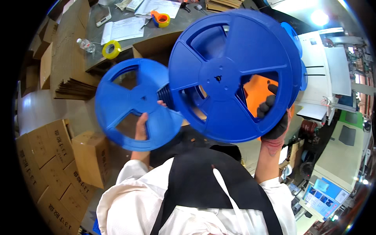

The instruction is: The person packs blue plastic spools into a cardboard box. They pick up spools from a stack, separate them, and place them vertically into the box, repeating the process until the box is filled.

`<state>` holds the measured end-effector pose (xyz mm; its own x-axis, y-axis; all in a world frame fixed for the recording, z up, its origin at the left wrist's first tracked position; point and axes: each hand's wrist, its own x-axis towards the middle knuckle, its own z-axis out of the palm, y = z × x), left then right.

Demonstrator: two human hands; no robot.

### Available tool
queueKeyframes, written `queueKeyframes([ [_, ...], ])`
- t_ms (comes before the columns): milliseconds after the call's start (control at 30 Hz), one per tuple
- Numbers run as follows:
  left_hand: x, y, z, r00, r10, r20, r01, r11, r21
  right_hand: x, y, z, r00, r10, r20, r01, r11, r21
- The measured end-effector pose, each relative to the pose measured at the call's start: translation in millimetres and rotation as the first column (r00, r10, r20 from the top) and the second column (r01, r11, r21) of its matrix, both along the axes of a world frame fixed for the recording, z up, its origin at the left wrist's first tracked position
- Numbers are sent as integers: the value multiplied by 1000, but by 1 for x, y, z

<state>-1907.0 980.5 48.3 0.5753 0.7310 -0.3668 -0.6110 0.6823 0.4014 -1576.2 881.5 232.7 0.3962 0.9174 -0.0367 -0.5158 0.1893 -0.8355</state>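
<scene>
While held up high, big blue reel point(231, 74) at 2 o'clock, pinched by gloved right hand point(274, 117); smaller blue reel point(137, 103) at 9 o'clock, pinched by bare left hand point(141, 127). Could slip (thin rims), bump together, drop onto boxes point(51, 156).

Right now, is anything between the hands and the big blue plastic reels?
Nothing visible. The bare left hand already grips the smaller blue plastic reel by its rim. The right hand, in a dark glove, holds the larger blue plastic reel, fingers poking through an opening.
</scene>
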Motion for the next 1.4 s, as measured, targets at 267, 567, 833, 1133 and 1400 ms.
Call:
queueKeyframes([
  [267, -22, 8, -4, 980, 196, -29, -196, 980, -16, 39, -27, -51, 823, 153, -548, 29, 951, 308],
  [567, -15, 2, 1, 990, 127, -53, -132, 985, -111, 41, -23, -78, 691, 142, -708, 119, 945, 305],
  [833, -20, 10, 4, 983, 64, -170, -88, 987, -135, 30, -8, -75, 858, 8, -513, 51, 994, 101],
  [1133, 22, 19, -41, 880, -144, -453, 103, 988, -114, -64, 42, -130, 970, 241, -22, -190, 701, -688],
  [1400, 47, 60, -145, 849, -203, -489, 186, 979, -83, -92, 112, -197, 751, 638, 169, -343, 596, -726],
])
